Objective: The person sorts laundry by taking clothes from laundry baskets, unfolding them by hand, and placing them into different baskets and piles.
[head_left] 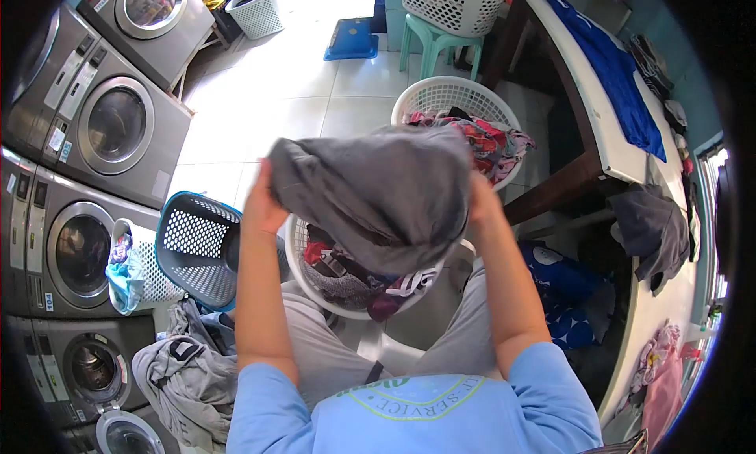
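A dark grey garment (370, 190) is stretched between my two hands, held up over a white laundry basket (294, 253). Its exact kind does not show. My left hand (266, 204) grips its left side, and my right hand (479, 198) has hold of the right side, with the fingers partly hidden by cloth. Below it, mixed clothes (346, 277) in dark, red and purple colours fill the basket between my knees. Just beyond the garment stands a second white basket (437, 88) with red and pink patterned clothes (484, 139) in it.
Stacked front-loading machines (114, 127) line the left side. A dark basket (197, 245) and a heap of grey clothes (185, 375) lie to my left. On the right, a long table (622, 139) carries blue cloth (606, 68). A green stool (437, 35) supports another basket.
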Demonstrator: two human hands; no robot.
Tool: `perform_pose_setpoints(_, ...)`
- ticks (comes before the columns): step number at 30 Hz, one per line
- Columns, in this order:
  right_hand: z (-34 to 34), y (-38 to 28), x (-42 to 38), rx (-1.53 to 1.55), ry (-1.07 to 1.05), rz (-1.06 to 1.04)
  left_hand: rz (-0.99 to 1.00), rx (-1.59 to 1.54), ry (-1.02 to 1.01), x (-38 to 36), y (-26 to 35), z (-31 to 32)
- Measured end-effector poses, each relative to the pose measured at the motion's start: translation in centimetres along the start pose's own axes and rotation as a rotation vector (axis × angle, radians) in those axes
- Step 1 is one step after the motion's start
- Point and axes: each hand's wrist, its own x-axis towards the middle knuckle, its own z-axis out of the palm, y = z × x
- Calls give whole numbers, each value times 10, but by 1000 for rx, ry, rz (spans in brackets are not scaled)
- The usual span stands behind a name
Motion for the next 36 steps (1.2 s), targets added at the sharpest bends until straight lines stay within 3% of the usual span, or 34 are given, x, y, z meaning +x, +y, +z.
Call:
perform_pose_setpoints(1, 94, -13, -72, -274, 6, 272, -89, 218, 41, 3, -10, 3)
perform_pose_setpoints(4, 104, 28, -88, -341, -403, 436, -223, 602, -19, 3, -29, 2)
perform_pose_setpoints(5, 104, 28, -87, -297, -487, 407, -228, 599, -16, 4, -28, 3)
perform_pose_setpoints(6, 101, 24, -85, -249, -542, 348, -269, 797, -33, 4, -26, 3)
perform_pose_setpoints(7, 100, 18, -84, -186, -540, 269, -310, 996, -53, 4, -26, 0)
perform_pose_setpoints(8, 99, 15, -86, -115, -519, 178, -315, 992, -53, 8, -27, -8)
perform_pose_setpoints(10, 97, 15, -84, -10, -497, 13, -384, 1888, -93, 20, -35, -28)
perform_pose_setpoints(11, 97, 20, -80, 7, -498, -49, -379, 1889, -94, 19, -41, -30)
perform_pose_setpoints(13, 88, 37, -59, -7, -551, -100, -136, 2121, -62, 12, -55, -31)
perform_pose_setpoints(14, 85, 46, -50, -12, -573, -127, -133, 2127, -69, 14, -60, -29)
perform_pose_setpoints(16, 77, 57, -42, -28, -606, -178, 161, 1742, -276, 18, -77, -24)
perform_pose_setpoints(17, 84, 56, -50, -29, -595, -182, -113, 1038, -302, 13, -86, -6)
perform_pose_setpoints(18, 90, 54, -60, -327, -561, -390, -119, 1034, -311, 4, -85, 6)
perform_pose_setpoints(20, 102, 39, -77, -631, -510, -595, -334, 809, -323, 3, -83, -2)
perform_pose_setpoints(22, 112, 19, -88, -439, -396, -183, -595, 496, -344, 21, -85, -36)
perform_pose_setpoints(25, 120, 0, -97, -119, -210, 415, -309, 433, -109, 2, -50, 10)
perform_pose_setpoints(26, 113, 15, -89, -117, -207, 408, -213, 408, -29, 1, -42, 14)
perform_pose_setpoints(28, 95, 64, -66, 331, -1117, 643, -138, 472, -53, 12, -30, -8)
perform_pose_setpoints(30, 119, 38, -105, 402, -1006, 649, -72, 302, 217, -2, -20, 27)
perform_pose_setpoints(32, 124, 29, -116, 477, -885, 669, -72, 288, 279, 0, -19, 21)
perform_pose_setpoints(34, 123, 29, -106, 112, -591, 347, -93, 243, 236, 14, -17, 2)
perform_pose_setpoints(36, 127, 29, -109, -885, -664, 253, -91, 240, 297, 17, -15, -5)
